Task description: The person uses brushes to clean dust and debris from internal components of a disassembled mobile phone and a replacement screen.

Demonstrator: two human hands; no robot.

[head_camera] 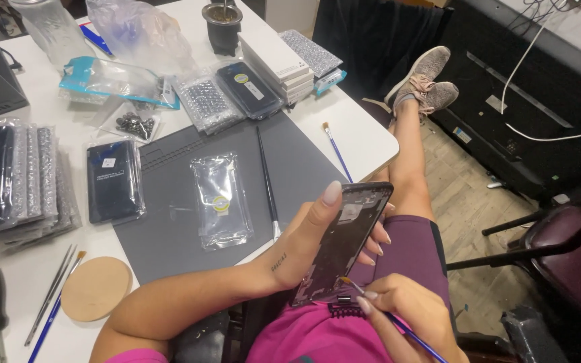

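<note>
The left hand (311,245) is clamped around a phone frame (341,242), holding it above the lap. Below that grip, the right hand (405,316) pinches a brush (398,323) at the frame's lower end. Pressing hard may bend the bristles, and a loose grip could drop the frame.

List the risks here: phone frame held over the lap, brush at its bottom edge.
1. The left hand grips the phone frame in the air over the lap, off the table; a slip would likely drop it to the floor.
2. The right hand works the brush at the frame's lower end; too much pressure could tip it out of the grip.
3. A second brush lies near the table edge and might get knocked off.
</note>
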